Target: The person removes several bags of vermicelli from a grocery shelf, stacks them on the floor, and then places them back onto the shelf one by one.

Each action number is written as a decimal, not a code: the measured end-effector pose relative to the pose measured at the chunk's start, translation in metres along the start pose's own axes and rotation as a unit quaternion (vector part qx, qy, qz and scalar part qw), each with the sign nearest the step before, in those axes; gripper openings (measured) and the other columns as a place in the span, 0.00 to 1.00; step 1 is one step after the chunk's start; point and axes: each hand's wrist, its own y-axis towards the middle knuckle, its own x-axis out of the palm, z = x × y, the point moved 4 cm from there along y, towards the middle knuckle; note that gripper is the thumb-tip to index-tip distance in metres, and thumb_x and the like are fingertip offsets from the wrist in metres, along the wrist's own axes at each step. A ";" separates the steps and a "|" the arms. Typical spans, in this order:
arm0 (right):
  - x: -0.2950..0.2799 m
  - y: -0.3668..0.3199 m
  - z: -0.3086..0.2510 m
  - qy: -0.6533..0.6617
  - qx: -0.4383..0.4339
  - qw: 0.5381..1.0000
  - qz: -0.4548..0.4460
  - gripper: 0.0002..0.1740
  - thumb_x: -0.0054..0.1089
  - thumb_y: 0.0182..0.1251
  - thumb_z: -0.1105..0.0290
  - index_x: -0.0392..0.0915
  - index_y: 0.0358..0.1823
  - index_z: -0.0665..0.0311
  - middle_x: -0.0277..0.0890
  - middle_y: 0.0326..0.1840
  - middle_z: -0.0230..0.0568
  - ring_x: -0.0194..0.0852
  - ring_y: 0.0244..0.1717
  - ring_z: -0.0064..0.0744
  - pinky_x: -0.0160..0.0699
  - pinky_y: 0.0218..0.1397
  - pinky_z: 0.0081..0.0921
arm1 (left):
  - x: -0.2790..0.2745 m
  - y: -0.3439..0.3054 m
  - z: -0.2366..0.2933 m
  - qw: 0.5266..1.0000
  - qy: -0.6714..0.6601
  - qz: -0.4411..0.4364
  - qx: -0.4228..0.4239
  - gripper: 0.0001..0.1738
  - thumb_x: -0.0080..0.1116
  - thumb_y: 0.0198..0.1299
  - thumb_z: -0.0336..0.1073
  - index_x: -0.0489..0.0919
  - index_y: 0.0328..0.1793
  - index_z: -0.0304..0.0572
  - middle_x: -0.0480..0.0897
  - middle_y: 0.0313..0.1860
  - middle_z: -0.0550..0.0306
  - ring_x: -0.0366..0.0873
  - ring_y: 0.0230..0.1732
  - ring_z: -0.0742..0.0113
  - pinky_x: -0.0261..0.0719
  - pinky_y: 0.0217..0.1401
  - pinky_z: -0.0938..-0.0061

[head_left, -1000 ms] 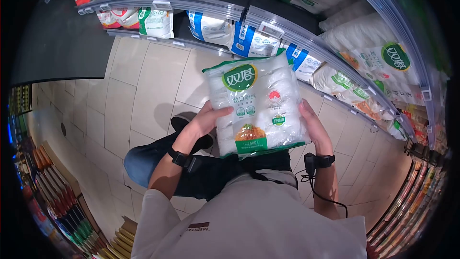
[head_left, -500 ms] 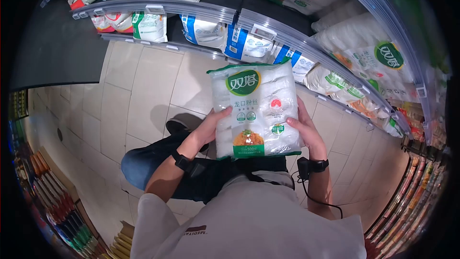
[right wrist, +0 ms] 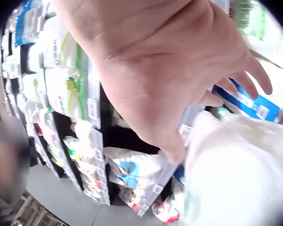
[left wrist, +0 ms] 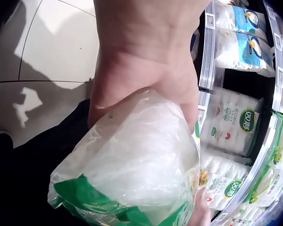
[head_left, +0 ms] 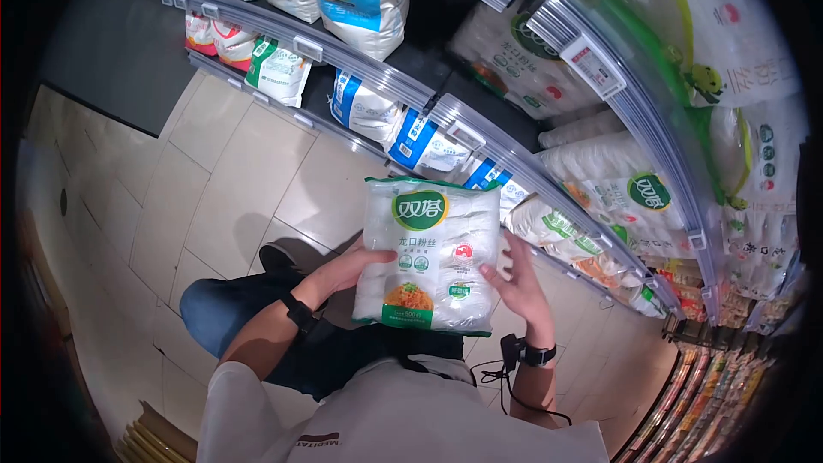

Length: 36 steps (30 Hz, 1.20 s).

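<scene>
A clear plastic bag of white glass noodles (head_left: 433, 255) with green edges and a round green logo is held up before my lap in the head view. My left hand (head_left: 345, 267) grips its left side, thumb on the front and the other fingers hidden behind. In the left wrist view the bag's end (left wrist: 141, 146) bulges out from that palm. At the bag's right edge my right hand (head_left: 519, 288) has its fingers spread, thumb tip close to the plastic. The right wrist view shows this hand (right wrist: 165, 75) opened out beside the bag (right wrist: 236, 169).
Curved shelves hold flour bags (head_left: 360, 4), blue-striped bags (head_left: 424, 146) and more noodle bags (head_left: 613, 176). A price tag (head_left: 593, 67) sits on the shelf edge at upper right. Below is a tiled floor (head_left: 231, 163); packets (head_left: 703, 394) stand in rows at lower right.
My right hand has loosened from the bag and spread its fingers at its right edge. The head view has turned toward the right-hand shelves, and the bag appears lower. The left hand keeps its grip.
</scene>
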 end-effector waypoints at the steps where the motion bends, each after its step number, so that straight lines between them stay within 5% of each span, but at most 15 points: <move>1: -0.018 0.004 -0.020 -0.048 -0.066 0.996 0.033 0.51 0.80 0.70 0.60 0.59 0.86 0.69 0.59 0.84 0.58 0.64 0.82 0.51 0.79 0.73 0.46 | 0.000 0.001 0.000 1.000 0.000 -0.004 0.009 0.50 0.72 0.68 0.33 0.54 0.91 0.43 0.71 0.82 0.48 0.71 0.81 0.54 0.73 0.82 0.54; 5: -0.074 0.027 -0.115 -0.052 -0.243 0.956 0.155 0.50 0.81 0.66 0.61 0.62 0.85 0.67 0.61 0.84 0.59 0.64 0.83 0.55 0.76 0.76 0.50 | 0.011 -0.001 0.007 0.998 0.013 -0.029 0.053 0.56 0.78 0.62 0.39 0.55 0.91 0.42 0.72 0.81 0.49 0.71 0.80 0.55 0.72 0.82 0.55; 8: -0.086 0.044 -0.178 -0.251 -0.371 0.833 0.325 0.48 0.79 0.66 0.62 0.64 0.83 0.70 0.58 0.84 0.64 0.67 0.79 0.64 0.67 0.81 0.54 | 0.013 0.003 0.009 0.994 0.039 -0.059 0.082 0.59 0.80 0.59 0.43 0.55 0.90 0.41 0.72 0.80 0.49 0.70 0.80 0.56 0.72 0.83 0.56; 11: -0.086 0.064 -0.208 -0.318 -0.383 0.764 0.409 0.46 0.78 0.65 0.59 0.67 0.79 0.74 0.66 0.78 0.70 0.70 0.73 0.73 0.59 0.83 0.58 | 0.023 -0.004 0.023 0.991 0.051 -0.073 0.102 0.59 0.81 0.57 0.43 0.56 0.90 0.41 0.72 0.80 0.49 0.70 0.80 0.57 0.70 0.83 0.57; 15: -0.093 0.105 -0.212 -0.448 -0.297 0.716 0.446 0.40 0.75 0.67 0.53 0.73 0.70 0.75 0.80 0.62 0.71 0.74 0.68 0.73 0.61 0.78 0.62 | 0.028 -0.006 0.029 0.991 0.054 -0.075 0.095 0.59 0.81 0.56 0.43 0.57 0.90 0.40 0.72 0.80 0.50 0.70 0.80 0.57 0.70 0.83 0.59; 22: -0.098 0.123 -0.211 -0.388 -0.228 0.797 0.402 0.40 0.71 0.71 0.52 0.69 0.73 0.74 0.92 0.47 0.47 0.78 0.67 0.65 0.65 0.75 0.63 | 0.025 -0.004 0.022 0.983 0.046 -0.087 0.154 0.57 0.79 0.58 0.41 0.57 0.90 0.40 0.74 0.79 0.50 0.72 0.79 0.57 0.69 0.83 0.59; 23: -0.094 0.125 -0.206 -0.418 -0.263 0.757 0.428 0.43 0.72 0.70 0.53 0.67 0.75 0.74 0.92 0.47 0.48 0.78 0.66 0.64 0.67 0.74 0.62 | 0.026 -0.008 0.023 0.982 0.038 -0.088 0.161 0.56 0.78 0.59 0.41 0.58 0.90 0.39 0.74 0.79 0.50 0.72 0.79 0.57 0.70 0.83 0.59; 26: -0.089 0.129 -0.202 -0.391 -0.276 0.757 0.445 0.43 0.72 0.68 0.54 0.67 0.76 0.74 0.91 0.45 0.51 0.78 0.65 0.67 0.67 0.75 0.62 | 0.027 -0.010 0.023 0.981 0.027 -0.093 0.166 0.54 0.76 0.61 0.38 0.58 0.90 0.39 0.74 0.80 0.50 0.72 0.79 0.58 0.70 0.83 0.60; 29: -0.083 0.120 -0.217 -0.438 -0.190 0.772 0.420 0.50 0.74 0.68 0.53 0.61 0.84 0.73 0.77 0.69 0.72 0.72 0.71 0.72 0.67 0.76 0.61 | 0.023 -0.008 0.017 0.981 0.019 -0.087 0.171 0.52 0.77 0.60 0.38 0.62 0.87 0.38 0.77 0.77 0.49 0.75 0.77 0.57 0.72 0.82 0.59; 32: -0.079 0.120 -0.213 -0.464 -0.240 0.720 0.456 0.48 0.73 0.69 0.53 0.64 0.83 0.71 0.77 0.69 0.72 0.71 0.71 0.73 0.65 0.78 0.62 | 0.018 0.002 0.008 0.983 0.043 -0.086 0.159 0.51 0.75 0.63 0.36 0.59 0.89 0.39 0.76 0.79 0.49 0.73 0.78 0.57 0.70 0.83 0.59; 36: -0.093 0.131 -0.209 -0.412 -0.247 0.756 0.444 0.48 0.70 0.71 0.48 0.66 0.80 0.77 0.76 0.71 0.75 0.71 0.72 0.75 0.63 0.79 0.63 | 0.028 0.003 0.016 0.977 0.056 -0.104 0.175 0.49 0.72 0.68 0.32 0.56 0.91 0.39 0.74 0.81 0.49 0.71 0.80 0.58 0.68 0.84 0.59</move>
